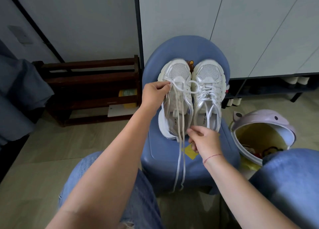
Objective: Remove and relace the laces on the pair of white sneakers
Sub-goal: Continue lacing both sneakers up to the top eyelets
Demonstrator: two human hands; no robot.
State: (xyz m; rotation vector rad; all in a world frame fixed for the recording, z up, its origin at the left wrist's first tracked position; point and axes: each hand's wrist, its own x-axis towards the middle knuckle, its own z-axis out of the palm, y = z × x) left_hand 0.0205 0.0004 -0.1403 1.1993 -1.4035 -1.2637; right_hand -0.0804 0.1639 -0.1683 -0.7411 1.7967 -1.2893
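Head view showed one blue stool (160,159) carrying both white sneakers side by side, toes toward its back edge and heels near its middle. Off the stool's right edge stood one lilac bin (259,118); one dark wooden rack (89,83) stood off its left edge.

The sneaker nearer the left edge (174,73) was almost stripped. Its loose lace (180,152) ran only through the eyelets nearest the toe, and two long ends trailed over the stool's front edge. The other sneaker (208,73) was fully threaded with its own lace (206,92). That made two sneakers and two laces, one undone.

The left hand (154,95) pinched the loose lace at the toe eyelets. The right hand (203,142), fingers curled, seemed to pinch a trailing strand by the heels.

The step looked like removal on the first sneaker. The next move would call for drawing the lace clear of those last eyelets while steadying the shoe.
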